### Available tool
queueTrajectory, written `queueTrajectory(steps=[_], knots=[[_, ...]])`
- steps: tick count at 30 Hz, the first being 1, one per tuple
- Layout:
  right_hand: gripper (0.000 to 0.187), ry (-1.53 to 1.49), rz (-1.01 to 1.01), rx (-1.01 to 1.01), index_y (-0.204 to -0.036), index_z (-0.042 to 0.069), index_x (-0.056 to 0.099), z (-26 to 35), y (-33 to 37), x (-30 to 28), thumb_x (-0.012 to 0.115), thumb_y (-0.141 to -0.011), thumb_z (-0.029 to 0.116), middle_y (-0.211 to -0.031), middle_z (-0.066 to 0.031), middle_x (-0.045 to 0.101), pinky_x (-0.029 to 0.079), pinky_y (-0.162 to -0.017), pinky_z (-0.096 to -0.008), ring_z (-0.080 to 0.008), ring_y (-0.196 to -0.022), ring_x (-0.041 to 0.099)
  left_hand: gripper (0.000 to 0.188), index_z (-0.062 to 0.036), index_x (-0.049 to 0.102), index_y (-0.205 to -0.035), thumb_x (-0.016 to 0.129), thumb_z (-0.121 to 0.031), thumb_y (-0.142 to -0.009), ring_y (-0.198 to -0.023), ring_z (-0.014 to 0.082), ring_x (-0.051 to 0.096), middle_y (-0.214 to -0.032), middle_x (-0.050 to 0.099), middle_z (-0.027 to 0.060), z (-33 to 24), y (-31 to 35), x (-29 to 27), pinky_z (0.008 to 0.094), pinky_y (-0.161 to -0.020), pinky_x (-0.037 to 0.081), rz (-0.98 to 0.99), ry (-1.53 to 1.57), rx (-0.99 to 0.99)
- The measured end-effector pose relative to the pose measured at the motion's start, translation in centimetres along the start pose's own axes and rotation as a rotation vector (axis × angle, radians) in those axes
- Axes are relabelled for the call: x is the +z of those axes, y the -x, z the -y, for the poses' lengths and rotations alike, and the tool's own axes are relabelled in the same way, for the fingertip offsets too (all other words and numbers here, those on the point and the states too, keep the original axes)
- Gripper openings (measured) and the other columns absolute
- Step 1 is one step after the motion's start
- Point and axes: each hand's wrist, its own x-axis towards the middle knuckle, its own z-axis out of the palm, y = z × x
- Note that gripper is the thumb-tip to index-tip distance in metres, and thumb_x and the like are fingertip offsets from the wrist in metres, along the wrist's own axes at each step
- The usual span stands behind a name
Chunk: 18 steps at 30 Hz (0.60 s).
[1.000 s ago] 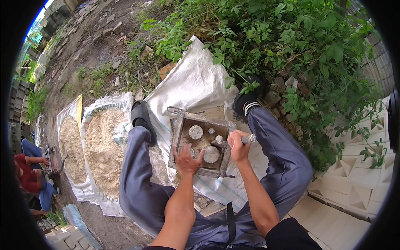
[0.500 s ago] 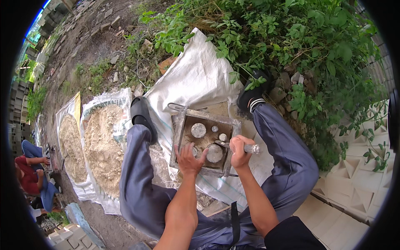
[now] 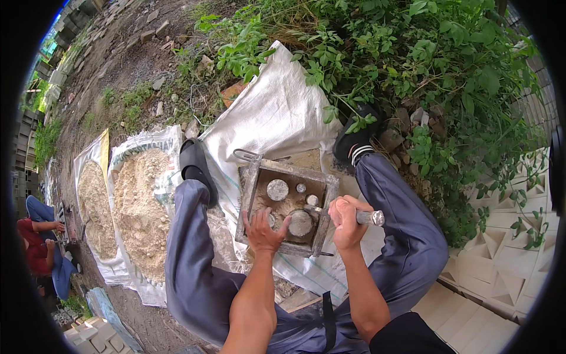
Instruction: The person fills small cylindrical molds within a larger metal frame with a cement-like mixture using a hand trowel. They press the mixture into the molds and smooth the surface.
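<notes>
Between my legs lies a square frame mold [image 3: 332, 192], grey and crusted, with sandy material and several round grey discs of different sizes inside. My left hand [image 3: 265, 232] rests on its near left part, fingers spread and holding nothing, partly covering a small disc [image 3: 270, 220]. The largest disc [image 3: 300, 223] sits just right of my left thumb. In my right hand [image 3: 349, 222], closed at the mold's right side, is a hand tool [image 3: 371, 218] with a thick round handle. Its narrow metal end reaches left over the mold's rim; my fist hides the middle.
A white woven sack [image 3: 277, 124] spreads beneath the mold. Sandy powder [image 3: 141, 206] lies heaped on opened sacks at left. Green plants [image 3: 407, 65] grow at the far right, and patterned pale blocks [image 3: 501, 253] stand at right. Another person [image 3: 44, 245] sits at the far left.
My right hand has moved a little to the right and drawn the tool back from over the discs. My left hand stays at the near left part of the mold.
</notes>
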Motion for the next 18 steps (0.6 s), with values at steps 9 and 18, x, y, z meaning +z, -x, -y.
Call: queueTrajectory(steps=[9,18], knots=[[0.021,0.277,0.154,-0.081,-0.059,-0.003,0.051,-1.0,1.2,-0.1,0.053,-0.078,0.004,-0.049,-0.0083,0.041,0.032,-0.043,-0.0342,-0.0196,-0.04,0.043,0.059,-0.0019,0.062,-0.104,0.07,-0.053,-0.076,-0.099,0.0241,0.061,-0.101,0.065,0.01,-0.2,-0.2,0.0,0.0502,-0.117,0.017,0.023,0.018,-0.013],[0.02,0.099,0.166,-0.377,-0.057,-0.003,0.047,0.0,0.9,-0.2,0.052,-0.076,0.003,-0.052,-0.0114,0.046,0.036,-0.045,-0.0338,-0.0241,-0.043,0.044,0.057,-0.0025,0.063,-0.103,0.07,-0.052,-0.077,-0.1,0.0244,0.061,-0.1,0.065,0.0104,-0.2,-0.1,0.0,0.05,-0.117,0.017,-0.006,0.033,0.004]])
